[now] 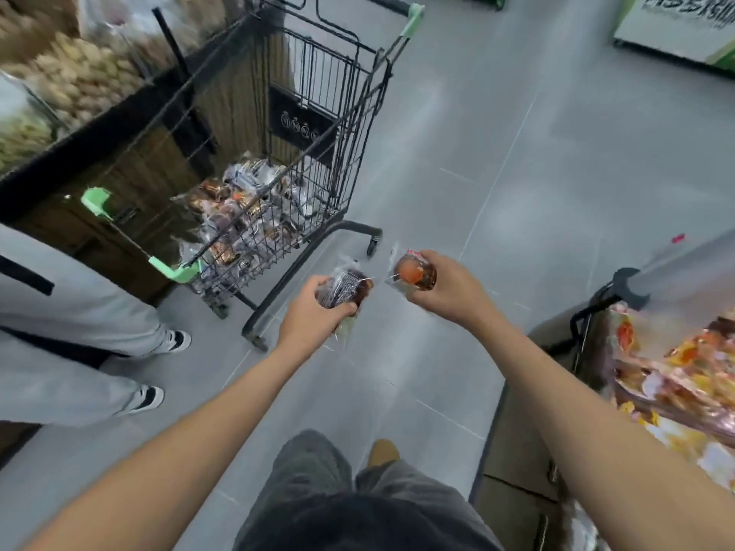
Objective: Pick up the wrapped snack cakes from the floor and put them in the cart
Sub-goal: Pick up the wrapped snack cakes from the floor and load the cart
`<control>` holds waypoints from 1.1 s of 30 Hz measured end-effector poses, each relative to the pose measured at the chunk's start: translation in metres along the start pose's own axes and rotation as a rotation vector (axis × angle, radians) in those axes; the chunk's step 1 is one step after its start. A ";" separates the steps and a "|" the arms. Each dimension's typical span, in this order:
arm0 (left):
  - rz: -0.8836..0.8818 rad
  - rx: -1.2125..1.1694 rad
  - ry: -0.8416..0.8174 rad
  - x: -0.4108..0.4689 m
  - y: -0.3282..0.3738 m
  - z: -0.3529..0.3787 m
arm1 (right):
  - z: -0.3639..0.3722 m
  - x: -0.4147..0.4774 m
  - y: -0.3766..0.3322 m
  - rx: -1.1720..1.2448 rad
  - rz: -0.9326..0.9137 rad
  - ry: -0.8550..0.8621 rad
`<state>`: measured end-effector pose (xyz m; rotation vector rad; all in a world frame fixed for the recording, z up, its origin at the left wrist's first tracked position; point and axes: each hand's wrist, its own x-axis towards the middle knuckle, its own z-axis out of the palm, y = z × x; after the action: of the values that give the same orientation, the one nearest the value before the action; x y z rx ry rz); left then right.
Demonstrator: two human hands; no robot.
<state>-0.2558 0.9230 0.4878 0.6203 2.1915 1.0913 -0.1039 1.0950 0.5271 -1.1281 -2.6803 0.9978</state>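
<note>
Fingers (340,312) of the left hand (310,316) curl round a dark snack cake (345,290) in its clear wrapper. The right hand (451,290) grips a second cake (415,272) with an orange patch, its fingers closed over the top. Both cakes are held in the air above the grey floor (517,173), side by side but apart. From where I stand, no other cake shows on the tiles near the feet.

Just ahead and to the left stands the cart (370,93), with a pile of wrapped cakes (246,216) heaped in its basket. I'd say the picking up is done and the carrying is under way. Next, both hands need to rise over the wire rim, reach left, and let go above the pile. Another person's legs (79,312) stand close beside the cart, so the reach should keep clear of them.
</note>
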 end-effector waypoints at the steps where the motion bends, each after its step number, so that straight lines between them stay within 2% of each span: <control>1: -0.008 -0.008 0.028 0.009 0.001 -0.005 | 0.000 0.018 -0.006 0.001 -0.032 -0.019; 8: -0.100 -0.025 0.222 0.099 0.002 -0.051 | 0.017 0.149 -0.060 -0.003 -0.234 -0.155; 15: -0.191 -0.119 0.289 0.220 -0.003 -0.101 | 0.033 0.286 -0.113 -0.030 -0.275 -0.238; 19: -0.239 -0.142 0.311 0.281 0.007 -0.124 | 0.032 0.352 -0.141 -0.048 -0.250 -0.223; 25: -0.397 -0.213 0.363 0.343 0.008 -0.145 | 0.053 0.429 -0.173 -0.059 -0.247 -0.289; 33: -0.735 -0.382 0.481 0.382 -0.024 -0.145 | 0.124 0.510 -0.192 -0.158 -0.173 -0.641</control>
<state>-0.6291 1.0747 0.4195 -0.6363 2.1898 1.2541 -0.6304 1.2652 0.4512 -0.6445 -3.3257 1.3127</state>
